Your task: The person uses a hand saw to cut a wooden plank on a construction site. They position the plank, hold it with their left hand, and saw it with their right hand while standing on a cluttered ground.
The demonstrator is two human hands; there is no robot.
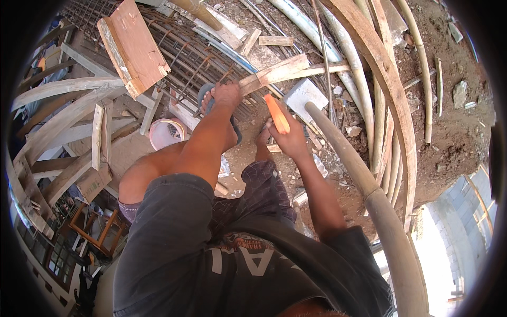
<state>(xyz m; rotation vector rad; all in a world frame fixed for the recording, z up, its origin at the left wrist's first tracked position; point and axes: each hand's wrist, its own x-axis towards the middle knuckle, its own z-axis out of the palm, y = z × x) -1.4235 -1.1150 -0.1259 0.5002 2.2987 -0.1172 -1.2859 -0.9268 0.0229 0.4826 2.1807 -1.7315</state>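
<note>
The board (282, 71) lies slantwise beside the lower right edge of the steel cage (174, 47); whether it bears on the cage cannot be told. The left hand (227, 94) grasps its left end, close to the sandalled foot (206, 99); the right hand (290, 139) is clenched around an orange handle (277, 113), apart from the board; the tool's working end cannot be made out. For good control, brace the board firmly before applying the tool; keep left fingers and foot clear of its line; allow for the bamboo pole (359, 178) just right of the right hand, which could restrict movement.
</note>
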